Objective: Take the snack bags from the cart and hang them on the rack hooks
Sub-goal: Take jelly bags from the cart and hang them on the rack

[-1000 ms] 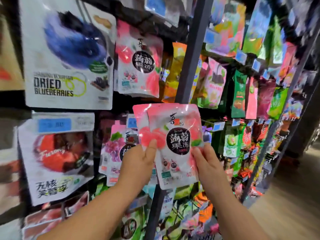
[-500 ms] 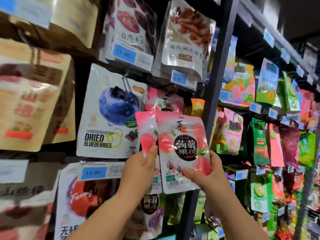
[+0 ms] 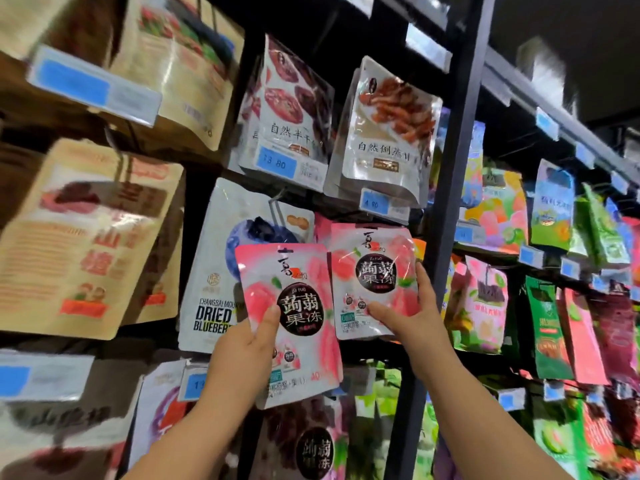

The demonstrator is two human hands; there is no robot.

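Separated now, the two pink snack bags no longer overlap as they did half a second ago: the right-hand bag [image 3: 372, 268] has risen toward the rack [image 3: 453, 168], while the left-hand bag [image 3: 294, 296] sits lower. On the rack, left of its black upright, hangs a big dried-blueberry pouch [image 3: 214, 271]. A matching hanging pink bag [image 3: 320, 230] peeks out at the pouch's right edge and likely marks the target hook, which is hidden. The right-hand bag is just below a blue price tag [image 3: 374, 203]; the left-hand bag overlaps the pouch. The right hand [image 3: 412, 313] pinches its bag's lower right corner, thumb in front, fingers [image 3: 424, 275] up the side edge. The left hand [image 3: 242, 344] pinches its bag low down, thumb on the front. To hang it cleanly, I judge the right hand should keep the bag flat and upright, find the hook tip with the top hole, then push back.
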